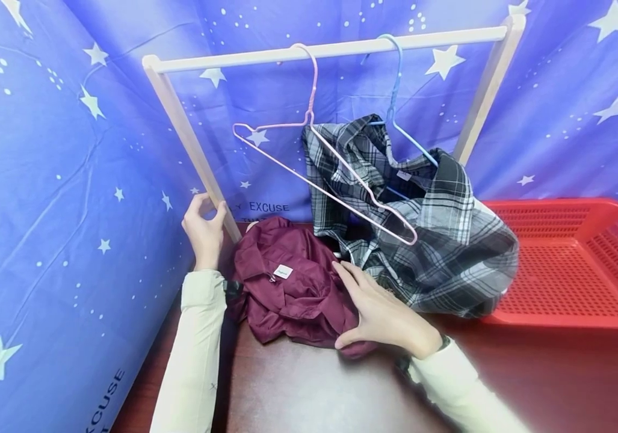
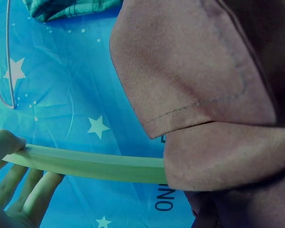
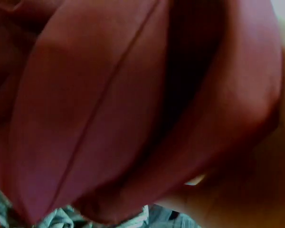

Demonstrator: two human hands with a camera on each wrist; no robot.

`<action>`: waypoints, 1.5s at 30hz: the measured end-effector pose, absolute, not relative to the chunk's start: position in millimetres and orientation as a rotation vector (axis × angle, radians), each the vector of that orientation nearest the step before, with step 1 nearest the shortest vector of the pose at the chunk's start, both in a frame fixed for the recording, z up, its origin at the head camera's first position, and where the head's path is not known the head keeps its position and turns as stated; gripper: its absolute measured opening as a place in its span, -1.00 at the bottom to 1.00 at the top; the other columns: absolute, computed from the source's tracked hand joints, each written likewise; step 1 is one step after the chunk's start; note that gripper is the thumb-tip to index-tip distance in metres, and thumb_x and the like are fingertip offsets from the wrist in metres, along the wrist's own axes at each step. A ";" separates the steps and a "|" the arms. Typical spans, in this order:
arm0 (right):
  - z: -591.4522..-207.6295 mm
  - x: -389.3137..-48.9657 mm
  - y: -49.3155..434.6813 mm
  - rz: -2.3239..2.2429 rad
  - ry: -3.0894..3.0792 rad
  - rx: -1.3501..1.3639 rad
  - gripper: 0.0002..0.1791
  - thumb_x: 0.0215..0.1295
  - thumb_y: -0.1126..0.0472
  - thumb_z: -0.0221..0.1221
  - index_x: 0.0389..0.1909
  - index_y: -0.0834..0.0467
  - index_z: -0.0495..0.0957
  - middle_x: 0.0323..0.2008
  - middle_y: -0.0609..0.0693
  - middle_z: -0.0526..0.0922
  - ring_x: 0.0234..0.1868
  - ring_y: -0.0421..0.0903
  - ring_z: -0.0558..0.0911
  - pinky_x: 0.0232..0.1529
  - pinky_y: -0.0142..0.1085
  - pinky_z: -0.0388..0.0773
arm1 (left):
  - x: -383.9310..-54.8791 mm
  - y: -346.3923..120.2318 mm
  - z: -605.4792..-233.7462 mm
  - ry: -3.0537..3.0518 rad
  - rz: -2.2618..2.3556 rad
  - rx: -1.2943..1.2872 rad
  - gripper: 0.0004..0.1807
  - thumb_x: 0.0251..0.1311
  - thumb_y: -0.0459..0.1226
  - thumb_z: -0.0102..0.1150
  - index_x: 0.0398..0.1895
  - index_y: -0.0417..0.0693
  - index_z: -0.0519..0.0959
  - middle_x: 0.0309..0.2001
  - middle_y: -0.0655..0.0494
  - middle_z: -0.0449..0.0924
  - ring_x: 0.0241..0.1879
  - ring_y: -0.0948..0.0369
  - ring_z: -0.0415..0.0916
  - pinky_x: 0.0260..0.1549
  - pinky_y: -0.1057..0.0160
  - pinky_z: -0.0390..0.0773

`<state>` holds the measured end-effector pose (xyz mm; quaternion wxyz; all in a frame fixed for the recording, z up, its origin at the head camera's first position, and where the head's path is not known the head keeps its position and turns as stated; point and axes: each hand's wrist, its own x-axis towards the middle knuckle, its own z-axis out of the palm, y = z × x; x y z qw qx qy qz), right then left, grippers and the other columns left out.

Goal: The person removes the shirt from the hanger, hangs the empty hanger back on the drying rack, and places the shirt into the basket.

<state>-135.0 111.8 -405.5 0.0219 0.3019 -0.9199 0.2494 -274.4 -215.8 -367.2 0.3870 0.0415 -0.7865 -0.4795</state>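
A crumpled maroon collared shirt (image 1: 303,288) with a white neck label lies on the table. My right hand (image 1: 381,307) rests against its right side, thumb spread from the fairly straight fingers; maroon cloth (image 3: 99,109) fills most of the right wrist view, hiding the fingertips. With my left hand (image 1: 204,231) I pinch the left post (image 1: 192,141) of a wooden clothes rack. In the left wrist view, the thumb of that hand (image 2: 14,190) lies on one side of the post (image 2: 99,164) and its fingers on the other. A bare pink hanger (image 1: 309,165) hangs above the shirt.
On the rack's bar (image 1: 336,48) a blue hanger (image 1: 395,90) carries a black-and-grey plaid shirt (image 1: 438,234), which reaches down to the table. Behind it on the right stands a red plastic basket (image 1: 574,319). Blue star-printed cloth (image 1: 70,240) surrounds the back and left.
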 end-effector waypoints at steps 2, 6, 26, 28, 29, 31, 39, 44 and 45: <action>-408.7 -138.9 107.2 0.762 -2.815 0.964 0.62 -0.47 -0.26 0.59 0.59 0.12 -0.21 0.54 0.24 0.00 0.51 0.25 0.11 0.42 0.12 0.17 | -274.6 -215.6 -367.7 -2.005 -1.220 0.108 -0.73 0.16 -0.29 0.36 -0.09 -0.20 0.66 -0.13 -0.15 0.73 -0.13 -0.04 0.68 0.22 0.06 0.38; -416.1 -149.0 97.1 0.642 -2.738 1.065 0.70 -0.60 -0.28 0.61 0.57 0.21 -0.19 0.54 0.29 -0.07 0.53 0.29 0.00 0.45 0.19 0.07 | -274.4 -214.2 -367.3 -2.013 -1.219 0.108 -0.73 0.16 -0.30 0.35 -0.08 -0.20 0.66 -0.13 -0.16 0.73 -0.13 -0.04 0.68 0.19 0.07 0.42; -444.2 -182.4 61.8 0.447 -2.729 1.137 0.68 -0.71 -0.44 0.53 0.58 0.07 -0.07 0.56 0.32 -0.17 0.52 0.43 -0.10 0.26 0.52 -0.04 | -274.6 -210.2 -365.3 -2.018 -1.248 0.087 -0.75 0.16 -0.31 0.35 -0.10 -0.19 0.66 -0.12 -0.13 0.73 -0.13 -0.03 0.68 0.22 0.08 0.38; -449.2 -185.9 58.8 0.445 -2.766 1.137 0.67 -0.69 -0.45 0.52 0.58 0.02 -0.09 0.56 0.31 -0.19 0.52 0.43 -0.12 0.26 0.53 -0.06 | -275.2 -210.7 -365.6 -2.019 -1.246 0.087 -0.75 0.16 -0.31 0.35 -0.10 -0.19 0.66 -0.12 -0.12 0.73 -0.13 -0.02 0.68 0.23 0.08 0.35; -451.3 -187.4 56.9 0.443 -2.788 1.138 0.66 -0.68 -0.45 0.52 0.59 -0.01 -0.10 0.57 0.31 -0.21 0.52 0.43 -0.13 0.25 0.54 -0.07 | -275.3 -211.0 -365.7 -2.019 -1.244 0.086 -0.75 0.16 -0.31 0.35 -0.10 -0.19 0.66 -0.12 -0.12 0.73 -0.13 -0.02 0.68 0.24 0.08 0.34; -454.8 -190.1 52.6 0.445 -2.831 1.138 0.66 -0.67 -0.44 0.53 0.59 -0.05 -0.12 0.57 0.30 -0.22 0.52 0.44 -0.14 0.24 0.55 -0.06 | -275.0 -211.8 -365.5 -2.016 -1.246 0.086 -0.75 0.16 -0.31 0.35 -0.10 -0.20 0.66 -0.12 -0.13 0.73 -0.13 -0.03 0.68 0.24 0.08 0.35; -456.8 -194.1 40.5 0.469 -3.019 1.169 0.55 -0.56 -0.42 0.53 0.58 -0.20 -0.10 0.56 0.31 -0.14 0.49 0.46 -0.02 0.24 0.55 -0.03 | -273.3 -215.3 -365.1 -2.021 -1.244 0.109 -0.75 0.17 -0.32 0.35 -0.09 -0.19 0.66 -0.12 -0.13 0.72 -0.12 -0.02 0.67 0.21 0.09 0.38; -455.1 -197.1 36.9 0.404 -3.070 1.188 0.38 -0.49 -0.43 0.52 0.52 -0.24 0.13 0.52 0.27 0.07 0.47 0.40 0.11 0.23 0.50 0.09 | -273.7 -216.4 -364.7 -2.021 -1.245 0.113 -0.76 0.17 -0.33 0.34 -0.10 -0.20 0.65 -0.12 -0.14 0.72 -0.12 -0.02 0.67 0.19 0.09 0.40; -454.8 -197.5 36.0 0.391 -3.075 1.189 0.34 -0.47 -0.43 0.51 0.51 -0.24 0.16 0.51 0.26 0.11 0.46 0.39 0.13 0.23 0.49 0.12 | -273.7 -216.6 -364.7 -2.022 -1.241 0.115 -0.76 0.17 -0.33 0.34 -0.10 -0.20 0.65 -0.12 -0.14 0.72 -0.12 -0.02 0.66 0.20 0.09 0.39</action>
